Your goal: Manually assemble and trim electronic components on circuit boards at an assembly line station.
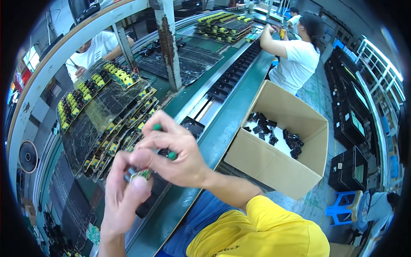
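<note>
In front of me my left hand (126,192) is closed, its thumb and fingers pinching a small circuit board (145,173) with grey cylindrical parts on it. Just above and to the right, my right hand (177,147) wraps round a hand tool with two green handles (172,155). Their ends stick out between the fingers, while the tool's jaws are hidden by my hands. The two hands meet at the fingertips over the conveyor line. Beyond them, a black plastic case (192,126) lies on the conveyor.
Stacked trays of yellow-and-black components (102,124) stand left. A row of black cases (231,77) runs up the conveyor (205,109). On the right sits a cardboard box (274,165) holding black parts. A rusty post (168,47) rises ahead. Two co-workers in white work nearby; another person is farther back.
</note>
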`<action>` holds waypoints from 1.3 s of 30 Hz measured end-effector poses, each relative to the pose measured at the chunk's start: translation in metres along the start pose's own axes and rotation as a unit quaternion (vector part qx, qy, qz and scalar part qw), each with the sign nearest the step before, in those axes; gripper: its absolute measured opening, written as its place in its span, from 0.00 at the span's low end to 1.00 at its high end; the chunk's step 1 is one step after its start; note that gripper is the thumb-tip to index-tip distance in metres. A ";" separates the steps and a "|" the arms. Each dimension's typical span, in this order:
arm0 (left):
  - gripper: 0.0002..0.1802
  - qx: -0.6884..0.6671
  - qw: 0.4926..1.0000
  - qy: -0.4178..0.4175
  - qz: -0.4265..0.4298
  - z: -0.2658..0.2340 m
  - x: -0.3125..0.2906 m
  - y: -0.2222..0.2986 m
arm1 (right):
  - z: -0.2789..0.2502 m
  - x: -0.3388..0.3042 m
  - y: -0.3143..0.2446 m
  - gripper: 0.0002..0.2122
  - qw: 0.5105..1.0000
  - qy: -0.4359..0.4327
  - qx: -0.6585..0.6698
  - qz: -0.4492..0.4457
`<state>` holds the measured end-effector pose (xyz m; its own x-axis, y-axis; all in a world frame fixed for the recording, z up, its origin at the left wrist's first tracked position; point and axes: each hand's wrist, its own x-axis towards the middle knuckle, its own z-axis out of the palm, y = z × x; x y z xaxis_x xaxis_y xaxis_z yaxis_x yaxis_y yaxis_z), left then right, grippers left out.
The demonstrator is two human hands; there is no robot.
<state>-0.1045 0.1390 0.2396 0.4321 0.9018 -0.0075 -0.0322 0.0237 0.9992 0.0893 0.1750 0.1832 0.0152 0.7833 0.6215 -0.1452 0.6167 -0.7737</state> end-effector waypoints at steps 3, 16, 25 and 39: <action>0.11 0.134 0.987 0.086 0.029 -0.001 -0.026 -0.002 | 0.015 -0.011 0.002 0.03 0.994 -0.029 0.078 0.072; 0.03 0.244 0.943 0.226 -0.016 -0.045 -0.089 -0.023 | 0.041 -0.064 0.008 0.09 0.972 -0.199 -0.093 0.087; 0.03 0.342 0.905 0.221 -0.126 -0.085 -0.094 -0.072 | 0.055 -0.101 0.035 0.13 0.874 -0.249 -0.410 -0.077; 0.06 0.355 0.905 0.221 -0.077 -0.096 -0.088 -0.087 | 0.060 -0.112 0.047 0.10 0.878 -0.249 -0.404 -0.065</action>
<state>-0.2263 0.0991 0.1496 -0.0252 0.9997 -0.0067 0.6523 0.0216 0.7577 0.0217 0.1115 0.0848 -0.4840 0.6947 0.5321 0.5783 0.7103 -0.4013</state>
